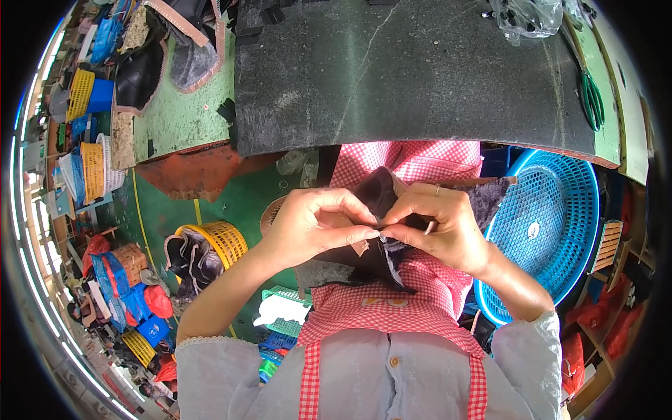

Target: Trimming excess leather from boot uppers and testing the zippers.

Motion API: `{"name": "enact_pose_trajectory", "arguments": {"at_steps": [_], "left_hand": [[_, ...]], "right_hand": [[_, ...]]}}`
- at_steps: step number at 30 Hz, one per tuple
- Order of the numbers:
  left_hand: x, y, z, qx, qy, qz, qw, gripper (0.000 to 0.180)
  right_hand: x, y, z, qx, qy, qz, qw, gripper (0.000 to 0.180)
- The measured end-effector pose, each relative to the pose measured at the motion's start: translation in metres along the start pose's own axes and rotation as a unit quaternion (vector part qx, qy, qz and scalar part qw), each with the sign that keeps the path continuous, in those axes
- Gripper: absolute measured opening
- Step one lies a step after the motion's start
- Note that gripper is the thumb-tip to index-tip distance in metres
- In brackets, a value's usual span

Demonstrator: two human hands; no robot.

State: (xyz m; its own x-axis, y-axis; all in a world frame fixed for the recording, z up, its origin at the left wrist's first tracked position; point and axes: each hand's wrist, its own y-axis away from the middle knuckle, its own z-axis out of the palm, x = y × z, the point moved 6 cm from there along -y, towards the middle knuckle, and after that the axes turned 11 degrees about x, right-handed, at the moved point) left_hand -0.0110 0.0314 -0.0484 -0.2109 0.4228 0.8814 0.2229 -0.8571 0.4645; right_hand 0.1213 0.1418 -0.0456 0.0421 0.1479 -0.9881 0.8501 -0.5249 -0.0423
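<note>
Above my lap I hold a black leather piece [348, 260] with dark fuzzy lining and tan edging, perhaps a shoe upper. My left hand [315, 222] pinches its edge between thumb and fingertips. Right against those fingertips, my right hand [442, 225] pinches the same edge and wears a ring. Whatever small detail lies between the fingertips is too hidden to make out. A flap of dark fur [488, 199] with a tan strip sticks out beyond my right hand. The lower part of the leather hangs over my red checked apron [427, 283].
A table with a black rubbery mat [420, 84] stands ahead; similar leather pieces [140, 78] lie at its left. Green-handled scissors [591, 101] and a clear plastic bag [528, 19] lie at its right. A large blue basket [490, 297] stands right, a yellow basket [227, 241] left.
</note>
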Motion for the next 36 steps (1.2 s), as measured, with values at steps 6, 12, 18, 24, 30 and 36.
{"name": "enact_pose_trajectory", "arguments": {"at_steps": [6, 12, 18, 24, 30, 36], "left_hand": [[-0.002, -0.002, -0.002, -0.012, 0.015, -0.014, 1.0, 0.01], [-0.001, -0.001, 0.0, -0.002, 0.017, -0.046, 0.999, 0.011], [-0.001, -0.003, 0.004, 0.008, 0.038, -0.071, 0.997, 0.009], [0.029, 0.012, -0.004, 0.12, -0.295, 0.208, 0.925, 0.011], [0.033, -0.003, 0.003, -0.1, -0.353, -0.006, 0.93, 0.028], [0.154, 0.044, 0.016, 0.119, -0.447, 0.292, 0.837, 0.011]], "right_hand": [[-0.001, 0.001, 0.0, -0.005, -0.008, 0.008, 1.0, 0.015], [-0.004, 0.001, 0.004, -0.01, -0.044, 0.011, 0.999, 0.018], [-0.015, -0.002, 0.007, -0.02, 0.045, -0.172, 0.984, 0.028], [-0.001, 0.029, 0.014, 0.023, 0.007, -0.184, 0.983, 0.018], [-0.012, 0.031, 0.013, 0.032, 0.054, -0.22, 0.973, 0.022], [-0.112, -0.01, -0.033, 0.223, 0.215, -0.308, 0.899, 0.026]]}}
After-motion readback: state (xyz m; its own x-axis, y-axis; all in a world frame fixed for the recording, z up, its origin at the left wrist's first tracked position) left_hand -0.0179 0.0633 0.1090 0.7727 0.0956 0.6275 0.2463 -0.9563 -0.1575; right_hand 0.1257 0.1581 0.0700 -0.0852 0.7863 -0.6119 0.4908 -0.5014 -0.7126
